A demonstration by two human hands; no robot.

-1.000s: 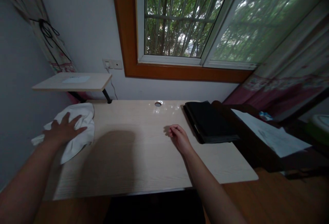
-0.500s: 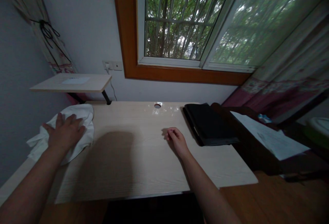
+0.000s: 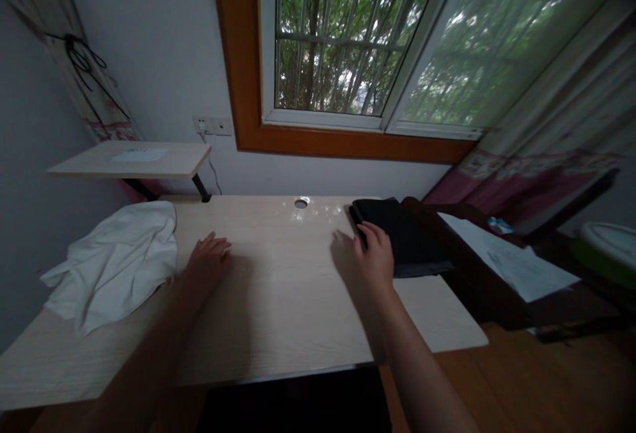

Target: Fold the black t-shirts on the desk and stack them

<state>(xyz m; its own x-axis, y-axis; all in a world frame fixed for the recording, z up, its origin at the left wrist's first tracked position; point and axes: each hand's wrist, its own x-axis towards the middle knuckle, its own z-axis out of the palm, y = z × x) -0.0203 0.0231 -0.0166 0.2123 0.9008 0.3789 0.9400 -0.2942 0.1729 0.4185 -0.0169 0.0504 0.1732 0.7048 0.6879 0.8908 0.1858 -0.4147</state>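
My left hand (image 3: 209, 255) is over the pale wooden desk (image 3: 293, 300), fingers stretched out, with nothing in it. Just left of that hand lies a crumpled white cloth (image 3: 119, 254), apart from the fingers. My right hand (image 3: 375, 254) is at the near left edge of a black folder (image 3: 417, 238), its fingers spread and slightly bent. Whether those fingertips touch the folder or hover above it, I cannot tell.
A small raised shelf (image 3: 173, 161) with a paper label stands at the back left. Beyond the desk's right side, a paper sheet (image 3: 507, 257) rests on dark furniture. A round cable hole (image 3: 301, 204) lies near the wall.
My left hand has let go of the white cloth and moved right onto the desk side. My right hand has moved right to the black folder, and its fingers have opened.
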